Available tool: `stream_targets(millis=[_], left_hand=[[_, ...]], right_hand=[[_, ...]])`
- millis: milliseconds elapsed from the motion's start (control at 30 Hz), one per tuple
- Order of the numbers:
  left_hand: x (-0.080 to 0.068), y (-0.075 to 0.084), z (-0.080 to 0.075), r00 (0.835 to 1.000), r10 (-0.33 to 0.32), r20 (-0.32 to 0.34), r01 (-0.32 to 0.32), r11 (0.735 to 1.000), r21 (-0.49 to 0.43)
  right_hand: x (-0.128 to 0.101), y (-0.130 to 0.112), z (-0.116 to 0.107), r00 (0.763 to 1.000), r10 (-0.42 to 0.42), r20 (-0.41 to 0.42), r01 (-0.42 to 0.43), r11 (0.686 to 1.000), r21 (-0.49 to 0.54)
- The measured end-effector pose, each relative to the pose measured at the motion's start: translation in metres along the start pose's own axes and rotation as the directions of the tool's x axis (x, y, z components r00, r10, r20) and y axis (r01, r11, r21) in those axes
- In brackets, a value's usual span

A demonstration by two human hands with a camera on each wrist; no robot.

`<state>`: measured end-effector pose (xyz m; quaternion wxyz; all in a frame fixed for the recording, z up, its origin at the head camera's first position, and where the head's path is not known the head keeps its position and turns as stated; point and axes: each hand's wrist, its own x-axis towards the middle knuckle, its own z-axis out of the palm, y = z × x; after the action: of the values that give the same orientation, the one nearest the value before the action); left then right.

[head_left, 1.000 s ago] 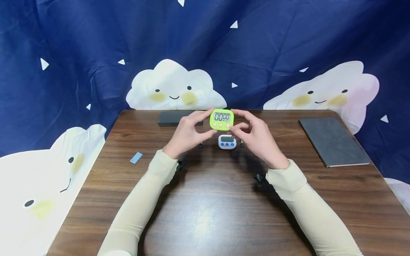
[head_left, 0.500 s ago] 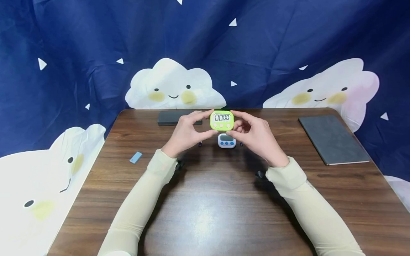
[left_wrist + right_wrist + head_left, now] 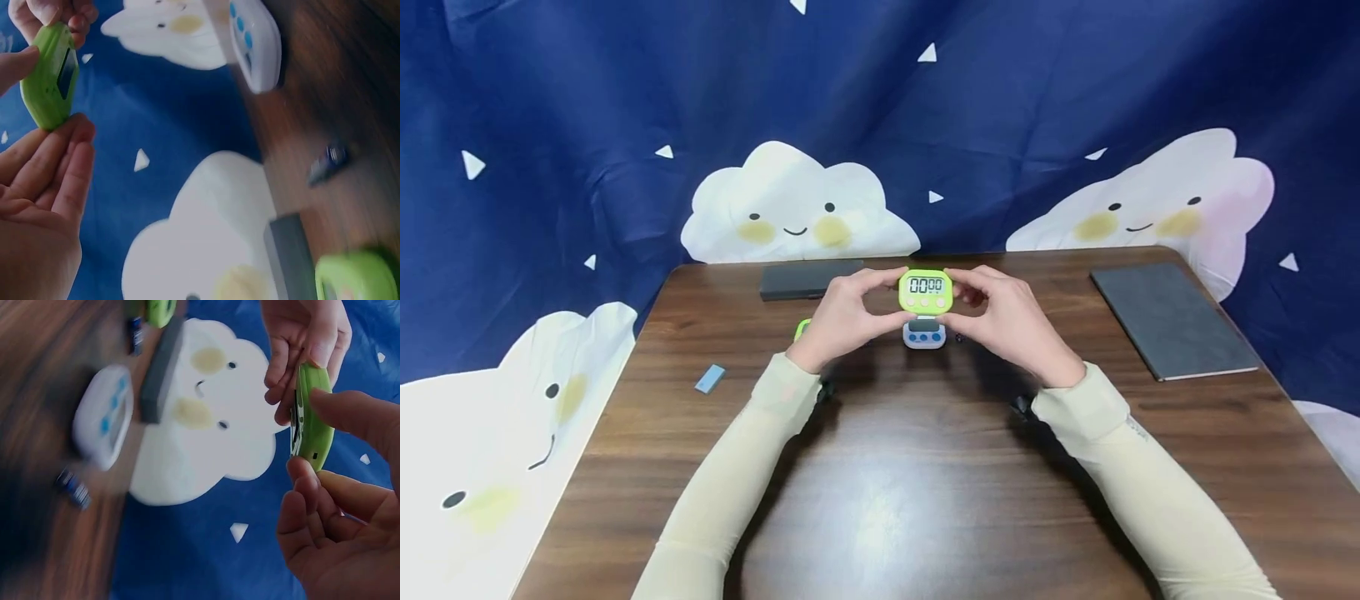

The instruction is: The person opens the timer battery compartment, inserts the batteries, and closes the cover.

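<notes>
Both hands, the left hand (image 3: 838, 321) and the right hand (image 3: 1011, 321), pinch the green timer (image 3: 925, 292) by its side edges just above the white timer (image 3: 923, 333) on the worktop (image 3: 880, 467), fingers curled clear of its display, likely to keep it readable.

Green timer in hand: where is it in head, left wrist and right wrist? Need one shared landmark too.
Head: green timer top centre, face-on, between both hands, above the white timer.
Left wrist: upper left, edge-on, fingertips around it.
Right wrist: right of centre, edge-on, fingers on both sides.
Landmark: the white timer with blue buttons on the table, in all three ().
</notes>
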<state>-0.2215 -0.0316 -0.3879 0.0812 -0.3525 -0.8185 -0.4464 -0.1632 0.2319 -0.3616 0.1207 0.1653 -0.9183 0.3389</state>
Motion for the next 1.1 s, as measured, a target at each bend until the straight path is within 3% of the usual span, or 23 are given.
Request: stream_targets(millis=[167,400,533,667,700,767,900,1100], left_hand=[[0.028,0.006,0.036,0.992,-0.045,0.122,0.033,0.995,0.098],[0.068,0.011,0.091,0.954,-0.158,0.254,0.076,0.949,0.306],[0.08,0.011,0.12,0.94,-0.192,0.283,0.07,0.918,0.391],[0.084,0.009,0.137,0.924,-0.256,0.283,0.111,0.891,0.441],[0.087,-0.003,0.146,0.921,-0.273,0.279,0.126,0.884,0.45],[0.09,-0.01,0.152,0.906,-0.308,0.289,0.148,0.873,0.464],[0.098,-0.048,0.179,0.895,-0.332,0.299,0.163,0.867,0.472],[0.102,-0.063,0.194,0.882,-0.327,0.338,0.128,0.859,0.496]], right_hand=[[-0.008,0.037,-0.018,0.997,0.061,0.049,-0.057,0.996,-0.071],[-0.004,0.103,-0.03,0.971,0.163,0.172,-0.15,0.985,-0.086],[-0.007,0.13,-0.03,0.946,0.234,0.222,-0.22,0.972,-0.087],[-0.008,0.143,-0.027,0.93,0.265,0.255,-0.249,0.964,-0.094],[-0.007,0.145,-0.026,0.927,0.268,0.261,-0.253,0.963,-0.091],[-0.005,0.147,-0.024,0.925,0.265,0.273,-0.249,0.964,-0.092],[-0.005,0.151,-0.021,0.919,0.266,0.292,-0.247,0.964,-0.102],[-0.009,0.154,-0.019,0.915,0.267,0.301,-0.245,0.963,-0.108]])
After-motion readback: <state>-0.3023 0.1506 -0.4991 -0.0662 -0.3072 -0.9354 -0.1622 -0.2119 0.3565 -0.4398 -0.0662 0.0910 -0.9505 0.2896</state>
